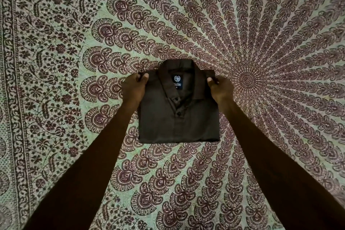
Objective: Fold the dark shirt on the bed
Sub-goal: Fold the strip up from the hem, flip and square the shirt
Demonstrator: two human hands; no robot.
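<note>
The dark shirt [177, 117] lies on the bed as a compact rectangle, collar at the far end, buttoned placket facing up and a blue label showing inside the collar. My left hand [133, 89] pinches the shirt's far left shoulder corner between thumb and fingers. At the far right shoulder corner my right hand [219, 89] pinches the fabric the same way. Both forearms reach in from the bottom of the view along the shirt's two sides.
A patterned bedspread [261, 61] in green and maroon, with a radiating paisley mandala, covers the bed all around the shirt. Its floral border [16, 99] runs down the left side.
</note>
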